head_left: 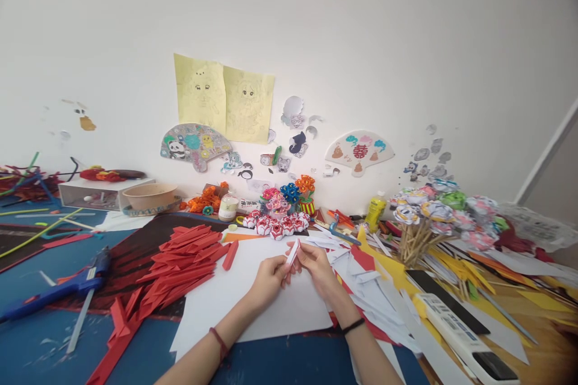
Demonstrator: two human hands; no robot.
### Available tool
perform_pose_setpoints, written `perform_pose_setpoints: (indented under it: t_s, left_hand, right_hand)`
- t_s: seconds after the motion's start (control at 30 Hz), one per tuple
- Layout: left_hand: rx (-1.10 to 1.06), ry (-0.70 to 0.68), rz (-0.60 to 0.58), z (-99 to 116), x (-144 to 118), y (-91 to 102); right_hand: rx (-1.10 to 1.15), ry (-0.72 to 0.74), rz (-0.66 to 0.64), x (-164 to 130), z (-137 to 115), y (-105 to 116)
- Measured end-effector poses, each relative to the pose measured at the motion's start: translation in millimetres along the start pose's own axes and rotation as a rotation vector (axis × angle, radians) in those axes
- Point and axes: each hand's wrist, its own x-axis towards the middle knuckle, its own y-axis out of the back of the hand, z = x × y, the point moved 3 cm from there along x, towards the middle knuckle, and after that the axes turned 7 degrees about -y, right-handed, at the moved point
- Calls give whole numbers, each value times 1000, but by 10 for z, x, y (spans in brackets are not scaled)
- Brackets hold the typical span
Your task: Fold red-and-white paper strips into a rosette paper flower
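My left hand (270, 277) and my right hand (316, 264) come together above a sheet of white paper (253, 313). Between them they pinch a small folded paper strip (293, 251), white with a reddish edge. Fingers of both hands close on it from either side, and its lower end is partly hidden by them. Left of the hands lies a heap of folded red paper strips (185, 261), with one red piece (230, 255) set apart. Beside my right hand is a spread of white folded paper strips (365, 289).
A blue glue gun (58, 292) lies at left, near a beige bowl (150, 195). Paper flowers (282, 224) stand ahead by the wall, with a glue bottle (229, 207). At right are flowers on sticks (418, 240), a yellow bottle (375, 212) and a white device (460, 337).
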Motion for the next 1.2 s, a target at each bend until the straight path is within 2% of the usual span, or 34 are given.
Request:
perform_pose_setpoints:
  t_s: [0.27,0.5,0.73,0.93,1.2]
  left_hand:
    - [-152,-9,-49,69,-16,-22]
    - [-179,-9,-90,95,-47,-38]
    - [-11,-12,-32,-2,-8,-44]
    - [226,-37,24,46,-63,-23]
    - [417,-73,-13,125,-67,-23]
  right_hand:
    - [50,-51,-64,-11,23,0]
    - [26,-42,-45,-5,41,3]
    - [-74,15,47,48,93,52]
    - [-187,45,109,80,101,104]
    - [-227,75,112,60,92,121]
